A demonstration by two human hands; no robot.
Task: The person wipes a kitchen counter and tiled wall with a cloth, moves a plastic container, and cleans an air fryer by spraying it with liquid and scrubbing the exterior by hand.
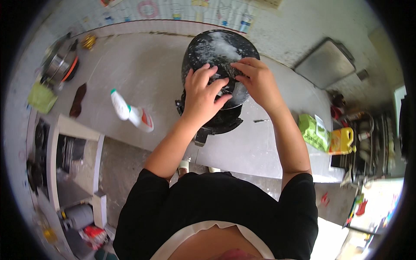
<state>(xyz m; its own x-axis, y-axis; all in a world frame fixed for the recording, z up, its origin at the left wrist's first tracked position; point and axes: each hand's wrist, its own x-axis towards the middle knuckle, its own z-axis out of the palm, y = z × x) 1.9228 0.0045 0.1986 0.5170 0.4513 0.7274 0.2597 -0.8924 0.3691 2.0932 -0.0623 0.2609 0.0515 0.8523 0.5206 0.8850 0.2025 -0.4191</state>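
A black rounded appliance [195, 48], which looks like an air fryer, stands on the counter with white foam [222, 47] over its top. A black basket-like part with a handle [201, 139] juts from its near side. My left hand [203, 89] lies over the near left part of the appliance, fingers spread and holding nothing. On the right, my right hand [255, 76] has its fingertips bent around a small, dark scourer [239, 71], partly hidden and blurred, against the foamy surface. Left of the appliance is a white spray bottle [131, 112] with a green nozzle tip.
A small dark tool [261, 121] lies on the grey counter [156, 65]. Right are a green pack [313, 131] and a yellow jug [341, 140]. A steel pot [60, 66] and dark cloth-like strip [78, 100] are left. A metal tray [326, 63] leans against the wall.
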